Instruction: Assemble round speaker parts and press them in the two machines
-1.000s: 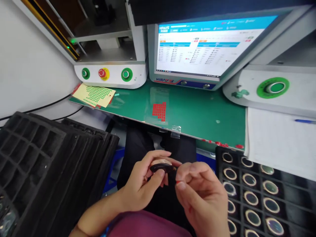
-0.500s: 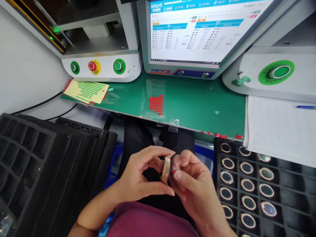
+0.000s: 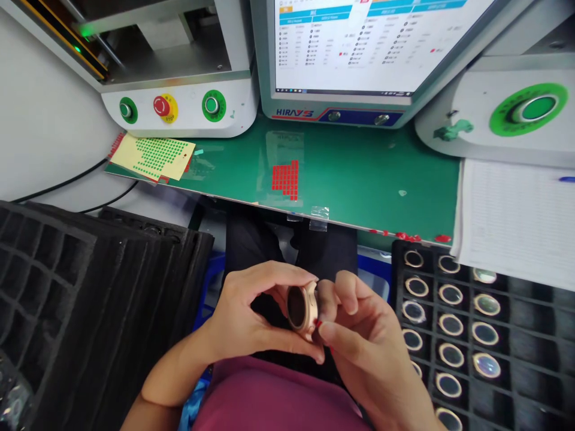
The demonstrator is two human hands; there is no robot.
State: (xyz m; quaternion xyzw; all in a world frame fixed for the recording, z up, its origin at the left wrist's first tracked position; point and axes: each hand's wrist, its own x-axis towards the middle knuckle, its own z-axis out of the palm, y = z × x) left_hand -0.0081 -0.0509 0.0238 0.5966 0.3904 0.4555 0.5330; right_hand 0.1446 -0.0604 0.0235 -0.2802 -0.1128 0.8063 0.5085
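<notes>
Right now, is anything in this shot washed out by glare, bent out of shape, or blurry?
Head view: the monitor is bright, its small text too soft to read; the green mat shows a pale reflection below it; straight edges bow toward the corners; the gold ring between left hand and right hand is fairly sharp.

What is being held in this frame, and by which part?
A small round gold-rimmed part is held on edge between both hands: the left hand pinches its rim from the top and bottom, and the right hand fingertips press the rim's right side.

Rose-gold ring (image 3: 303, 308), green mat (image 3: 359, 173).
</notes>
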